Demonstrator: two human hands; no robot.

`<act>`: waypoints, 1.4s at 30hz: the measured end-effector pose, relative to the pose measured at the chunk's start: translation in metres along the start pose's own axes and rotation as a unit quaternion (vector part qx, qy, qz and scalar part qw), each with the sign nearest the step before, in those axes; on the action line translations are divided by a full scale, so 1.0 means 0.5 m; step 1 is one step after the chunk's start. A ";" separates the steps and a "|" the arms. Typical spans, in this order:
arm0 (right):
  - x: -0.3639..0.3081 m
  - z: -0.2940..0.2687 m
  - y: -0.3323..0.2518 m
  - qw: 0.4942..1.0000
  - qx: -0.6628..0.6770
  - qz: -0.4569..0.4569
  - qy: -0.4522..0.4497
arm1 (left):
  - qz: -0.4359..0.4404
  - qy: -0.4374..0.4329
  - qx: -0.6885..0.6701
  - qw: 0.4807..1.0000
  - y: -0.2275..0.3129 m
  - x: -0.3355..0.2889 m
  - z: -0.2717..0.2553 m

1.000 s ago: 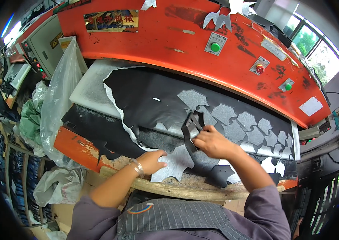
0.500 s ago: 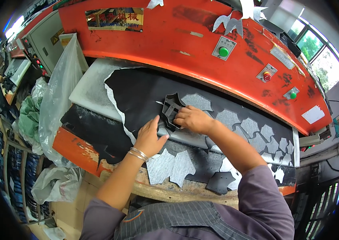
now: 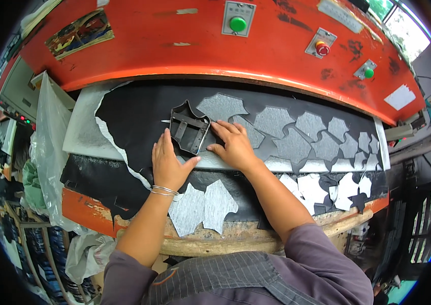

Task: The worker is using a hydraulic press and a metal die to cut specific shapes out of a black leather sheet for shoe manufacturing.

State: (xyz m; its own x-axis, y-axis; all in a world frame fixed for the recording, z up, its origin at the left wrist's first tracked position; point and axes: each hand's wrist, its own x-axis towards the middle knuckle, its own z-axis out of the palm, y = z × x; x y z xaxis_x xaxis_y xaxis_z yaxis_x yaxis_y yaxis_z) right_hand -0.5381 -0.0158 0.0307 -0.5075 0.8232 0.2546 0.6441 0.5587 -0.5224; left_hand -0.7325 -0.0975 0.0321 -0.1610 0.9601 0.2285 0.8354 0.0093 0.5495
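A dark metal cutting die [image 3: 191, 127], an open frame with crossbars and curved sides, rests on the black sheet material [image 3: 134, 107]. My left hand [image 3: 168, 165], fingers stretched and thumb spread, lies at the die's lower left edge. My right hand [image 3: 234, 146] is on the other side, its fingertips against or very close to the die's right edge; its thumb stands apart from the fingers. Right of the die, several grey cut-out shapes [image 3: 275, 121] show in gaps of the sheet. The sheet's torn white edge [image 3: 107, 133] runs down left of my left hand.
A red-orange machine beam [image 3: 174, 51] with green buttons [image 3: 237, 24] and a red knob [image 3: 322, 48] spans the far side. Pale cut pieces [image 3: 219, 206] lie along the near ledge. A clear plastic bag [image 3: 53, 152] hangs at the left.
My right hand has let go of the die and now lies at its right side with fingers extended. My left hand stays by the die's lower left. The whole view has shifted.
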 end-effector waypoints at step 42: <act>0.083 -0.015 0.017 0.998 0.046 0.006 0.052 | 0.053 0.036 0.035 0.997 -0.035 0.040 -0.012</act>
State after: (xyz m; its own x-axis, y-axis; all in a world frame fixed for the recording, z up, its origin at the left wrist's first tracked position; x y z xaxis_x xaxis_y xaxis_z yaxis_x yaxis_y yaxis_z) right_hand -0.5496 0.0239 0.0429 -0.4344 0.8389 0.3281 0.5922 0.5404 -0.5977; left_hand -0.7533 -0.0800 0.0320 -0.1044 0.9341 0.3415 0.8845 -0.0698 0.4613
